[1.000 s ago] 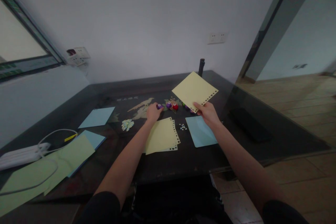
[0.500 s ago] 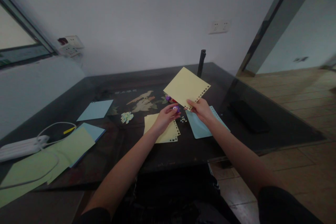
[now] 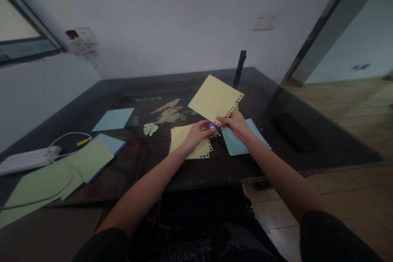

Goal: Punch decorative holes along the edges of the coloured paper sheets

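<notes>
My right hand [image 3: 237, 126] pinches a pale yellow sheet of paper [image 3: 215, 99] by its lower corner and holds it tilted above the table. Small shaped holes run along the sheet's right edge. A small purple craft punch [image 3: 211, 126] is gripped in my left hand [image 3: 196, 135], close by the sheet's lower corner; whether it bites the paper I cannot tell. Beneath my left hand lie yellow sheets [image 3: 178, 132] with punched edges. Under my right wrist is a light blue sheet [image 3: 235, 145], also punched. A few paper cut-outs [image 3: 217, 134] lie between the two.
A heap of paper cut-outs [image 3: 150, 129] sits to the left. Farther left are a blue sheet [image 3: 113, 119], green sheets [image 3: 89, 159] and a white power strip [image 3: 27, 159] with its cable. A black object [image 3: 294, 132] lies right. A dark post [image 3: 240, 68] rises at the back.
My left hand has brought the purple punch right, up to the yellow sheet's lower corner. The view has shifted slightly. A small green object now shows behind the sheet's right edge.
</notes>
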A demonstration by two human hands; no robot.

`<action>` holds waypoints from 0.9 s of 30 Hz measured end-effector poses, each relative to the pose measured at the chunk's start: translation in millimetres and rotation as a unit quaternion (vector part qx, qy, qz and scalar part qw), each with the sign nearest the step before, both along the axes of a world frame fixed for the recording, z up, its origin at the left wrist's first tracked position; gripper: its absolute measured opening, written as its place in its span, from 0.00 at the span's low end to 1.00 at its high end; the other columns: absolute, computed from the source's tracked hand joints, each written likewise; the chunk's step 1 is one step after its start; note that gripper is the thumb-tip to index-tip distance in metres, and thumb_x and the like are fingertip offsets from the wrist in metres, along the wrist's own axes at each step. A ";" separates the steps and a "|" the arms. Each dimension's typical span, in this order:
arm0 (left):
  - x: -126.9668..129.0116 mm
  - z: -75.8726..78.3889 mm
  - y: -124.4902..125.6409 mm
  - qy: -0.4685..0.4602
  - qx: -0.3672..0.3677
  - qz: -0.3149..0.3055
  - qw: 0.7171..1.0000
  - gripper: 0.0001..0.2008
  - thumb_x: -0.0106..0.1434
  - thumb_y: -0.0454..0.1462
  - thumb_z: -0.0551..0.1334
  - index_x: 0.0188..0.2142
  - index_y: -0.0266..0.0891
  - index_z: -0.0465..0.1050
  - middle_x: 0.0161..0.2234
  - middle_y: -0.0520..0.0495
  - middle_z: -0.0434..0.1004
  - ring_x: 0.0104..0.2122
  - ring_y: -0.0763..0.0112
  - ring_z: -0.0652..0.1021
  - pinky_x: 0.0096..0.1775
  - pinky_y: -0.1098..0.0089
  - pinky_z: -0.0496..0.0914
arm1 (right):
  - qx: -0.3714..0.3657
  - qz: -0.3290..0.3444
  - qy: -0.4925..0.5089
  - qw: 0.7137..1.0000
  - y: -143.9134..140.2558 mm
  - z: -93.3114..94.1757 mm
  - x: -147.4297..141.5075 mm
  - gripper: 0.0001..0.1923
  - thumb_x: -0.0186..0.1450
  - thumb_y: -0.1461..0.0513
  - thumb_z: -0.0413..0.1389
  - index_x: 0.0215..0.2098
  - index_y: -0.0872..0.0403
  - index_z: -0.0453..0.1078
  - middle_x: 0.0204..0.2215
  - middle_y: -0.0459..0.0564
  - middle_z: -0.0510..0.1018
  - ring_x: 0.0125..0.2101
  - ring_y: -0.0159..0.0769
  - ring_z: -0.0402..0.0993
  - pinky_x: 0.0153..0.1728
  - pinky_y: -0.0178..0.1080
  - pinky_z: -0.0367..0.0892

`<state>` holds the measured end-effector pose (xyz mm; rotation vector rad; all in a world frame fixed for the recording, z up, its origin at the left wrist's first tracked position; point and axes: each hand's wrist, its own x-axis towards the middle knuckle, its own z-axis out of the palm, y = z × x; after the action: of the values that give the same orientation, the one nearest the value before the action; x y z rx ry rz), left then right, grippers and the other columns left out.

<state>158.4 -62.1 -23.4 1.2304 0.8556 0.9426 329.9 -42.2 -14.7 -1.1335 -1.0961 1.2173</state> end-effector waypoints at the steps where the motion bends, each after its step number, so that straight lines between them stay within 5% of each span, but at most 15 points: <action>1: 0.2 -0.1 -0.3 -0.001 0.004 -0.001 1.000 0.17 0.51 0.37 0.69 0.40 0.34 0.71 0.40 0.41 0.76 0.34 0.69 0.77 0.35 0.69 0.72 | 0.002 0.001 -0.002 1.000 -0.3 0.3 0.4 0.19 0.44 0.59 0.68 0.33 0.56 0.72 0.31 0.52 0.80 0.27 0.36 0.75 0.24 0.35 0.70; 27: 0.0 0.5 1.7 -0.012 -0.001 0.002 1.000 0.16 0.52 0.40 0.70 0.38 0.35 0.72 0.34 0.45 0.78 0.32 0.73 0.77 0.37 0.70 0.71 | 0.074 -0.025 -0.086 0.993 -0.4 4.0 2.9 0.16 0.46 0.57 0.65 0.30 0.58 0.74 0.26 0.51 0.79 0.25 0.35 0.73 0.26 0.38 0.69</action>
<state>158.4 -60.4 -22.9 1.2133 0.8399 0.9573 332.8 -42.6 -10.7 -1.1598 -1.2586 0.9949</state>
